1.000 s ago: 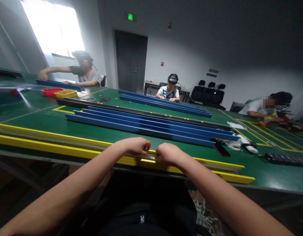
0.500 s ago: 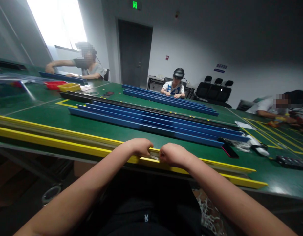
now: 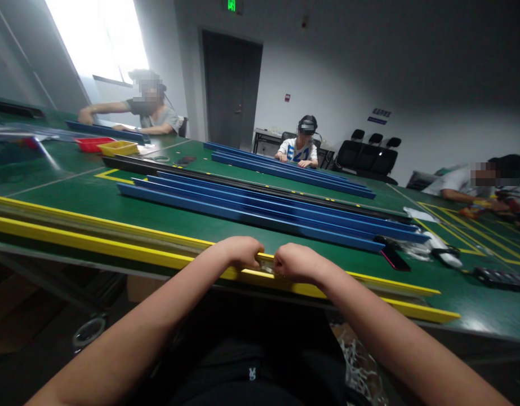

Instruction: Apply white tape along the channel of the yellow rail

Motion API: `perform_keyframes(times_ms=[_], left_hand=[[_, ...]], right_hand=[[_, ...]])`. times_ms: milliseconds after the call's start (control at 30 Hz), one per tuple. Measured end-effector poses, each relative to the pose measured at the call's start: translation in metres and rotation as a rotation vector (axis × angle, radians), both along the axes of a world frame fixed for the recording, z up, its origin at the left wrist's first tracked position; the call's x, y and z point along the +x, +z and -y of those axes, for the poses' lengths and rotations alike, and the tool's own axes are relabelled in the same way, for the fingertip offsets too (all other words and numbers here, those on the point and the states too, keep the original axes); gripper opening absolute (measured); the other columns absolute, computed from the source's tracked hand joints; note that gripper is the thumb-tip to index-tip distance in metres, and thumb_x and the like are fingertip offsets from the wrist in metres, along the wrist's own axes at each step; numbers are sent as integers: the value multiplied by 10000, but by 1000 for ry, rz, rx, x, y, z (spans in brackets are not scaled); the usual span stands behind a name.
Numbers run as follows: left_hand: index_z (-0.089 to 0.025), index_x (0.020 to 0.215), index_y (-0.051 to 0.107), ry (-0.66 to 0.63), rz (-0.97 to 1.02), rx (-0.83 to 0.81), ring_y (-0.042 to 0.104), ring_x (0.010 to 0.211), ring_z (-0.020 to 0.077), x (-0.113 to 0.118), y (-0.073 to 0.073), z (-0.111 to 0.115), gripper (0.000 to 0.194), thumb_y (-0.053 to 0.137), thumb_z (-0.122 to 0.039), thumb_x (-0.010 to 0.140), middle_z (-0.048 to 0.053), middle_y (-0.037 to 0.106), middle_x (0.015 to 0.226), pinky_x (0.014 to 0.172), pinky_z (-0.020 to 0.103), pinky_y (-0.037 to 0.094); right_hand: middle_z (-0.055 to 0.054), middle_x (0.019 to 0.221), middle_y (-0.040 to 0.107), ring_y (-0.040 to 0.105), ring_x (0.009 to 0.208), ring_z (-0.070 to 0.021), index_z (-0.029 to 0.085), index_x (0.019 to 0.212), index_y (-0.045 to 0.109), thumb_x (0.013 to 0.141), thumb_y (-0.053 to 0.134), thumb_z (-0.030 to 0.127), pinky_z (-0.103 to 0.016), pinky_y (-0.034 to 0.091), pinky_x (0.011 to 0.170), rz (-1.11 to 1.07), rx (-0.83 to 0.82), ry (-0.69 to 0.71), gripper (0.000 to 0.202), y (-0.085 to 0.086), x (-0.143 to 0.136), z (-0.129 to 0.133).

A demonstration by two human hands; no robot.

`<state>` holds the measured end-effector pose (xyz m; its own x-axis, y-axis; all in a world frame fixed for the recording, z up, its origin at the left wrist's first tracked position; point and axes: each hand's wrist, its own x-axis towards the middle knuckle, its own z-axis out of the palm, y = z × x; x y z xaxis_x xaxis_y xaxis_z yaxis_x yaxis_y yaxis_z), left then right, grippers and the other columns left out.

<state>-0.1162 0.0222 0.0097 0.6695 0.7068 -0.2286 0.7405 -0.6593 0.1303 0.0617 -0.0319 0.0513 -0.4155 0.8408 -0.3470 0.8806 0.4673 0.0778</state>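
Observation:
A long yellow channel lies along the near edge of the green table. Over its middle, my left hand is closed, thumb and fingers pinched. Just to its right, my right hand is curled into a fist-like grip over the same channel. Between the hands a small pale, shiny piece shows inside the channel. What each hand pinches is hidden by the fingers. Beyond the hands lie several blue channels.
Red and yellow trays stand at the back left. A phone, white items and a black power strip lie right. Three people sit around the table, one opposite behind more blue channels.
Both hands stay almost in place over the yellow channel, still closed. The person at the left has drawn one hand slightly back along a blue channel.

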Motion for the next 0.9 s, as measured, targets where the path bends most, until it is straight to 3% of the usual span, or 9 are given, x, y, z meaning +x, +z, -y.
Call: perform_keyframes(times_ms=[667,900], left_hand=[[-254,958,689,-4,-8,36,665,822,232,2,-2,0,346,582,-477,716,74,732,941,640,282,469],[-246,947,690,-10,-10,24,670,804,243,3,-1,0,402,575,-559,721,82,731,913,617,285,466]], right_hand=[[-102,910,723,644,744,-177,220,961,743,820,479,324,-231,407,614,19,-15,-1,317,3,-1,-1],[-105,925,722,651,763,-187,224,980,738,821,495,356,-237,421,627,31,-33,-28,319,0,-2,-2]])
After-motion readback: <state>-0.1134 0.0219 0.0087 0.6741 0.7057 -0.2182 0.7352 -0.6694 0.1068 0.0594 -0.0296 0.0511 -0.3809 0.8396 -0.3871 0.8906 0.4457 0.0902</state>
